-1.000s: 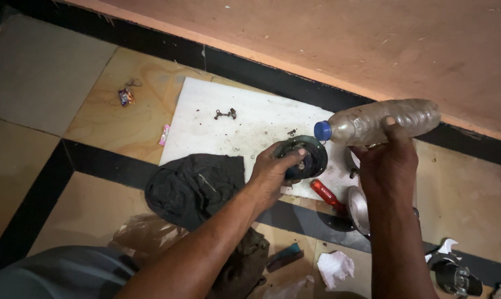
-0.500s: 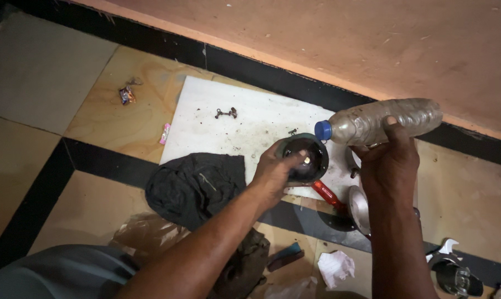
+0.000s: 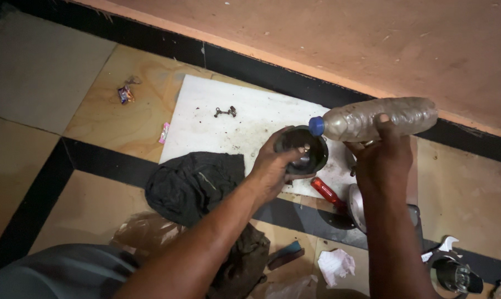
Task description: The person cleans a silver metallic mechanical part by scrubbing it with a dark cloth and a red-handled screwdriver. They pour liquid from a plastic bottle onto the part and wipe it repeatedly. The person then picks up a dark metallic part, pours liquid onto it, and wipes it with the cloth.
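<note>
My left hand (image 3: 274, 169) grips a dark round metal cup-shaped part (image 3: 305, 149) by its near rim, holding it tilted over a white board (image 3: 217, 130). My right hand (image 3: 380, 160) holds a cloudy plastic bottle (image 3: 380, 118) with a blue cap (image 3: 316, 126). The bottle lies almost level, and its cap points left just above the part's far rim.
A dark rag (image 3: 192, 182) lies on the floor left of my forearm. A small metal piece (image 3: 225, 112) sits on the board. A red-handled tool (image 3: 328, 192), a metal dish (image 3: 357, 206), crumpled paper (image 3: 336, 264) and wrappers (image 3: 125, 94) lie around. A wall runs behind.
The round part has been lifted and tilted up nearer the bottle's cap. The bottle and my right hand have stayed nearly in place.
</note>
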